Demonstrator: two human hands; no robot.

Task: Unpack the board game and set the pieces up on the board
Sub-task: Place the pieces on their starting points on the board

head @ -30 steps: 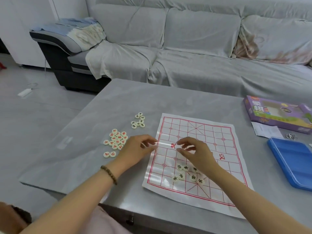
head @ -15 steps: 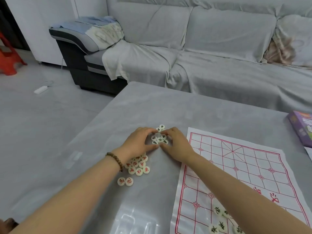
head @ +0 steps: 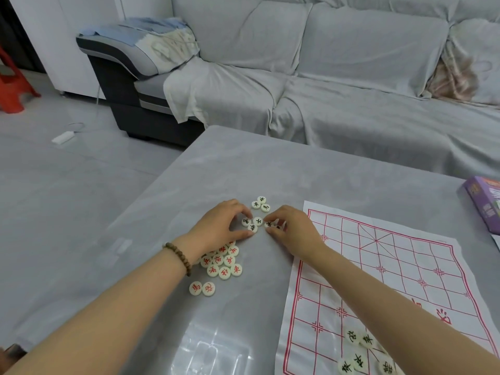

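A white paper board (head: 378,266) with a red grid lies on the grey table (head: 243,169). Left of it sits a small cluster of cream discs with black characters (head: 253,224). My left hand (head: 221,226) curls its thumb and fingers round this cluster from the left. My right hand (head: 293,228) closes on the cluster's right side, pinching a black-lettered disc (head: 269,224). Three more black-lettered discs (head: 261,204) lie just beyond. A pile of red-lettered discs (head: 223,263) lies under my left wrist. Several black-lettered discs (head: 358,350) sit on the board's near edge.
Two red-lettered discs (head: 202,288) lie apart near my left forearm. The purple game box (head: 484,204) is at the table's right edge. A grey covered sofa (head: 351,90) stands behind the table. A red stool (head: 12,90) stands on the floor at far left.
Both hands left the board and moved left to the black-lettered cluster, closing round it. My view swung left with them. Over the last half second they barely moved.
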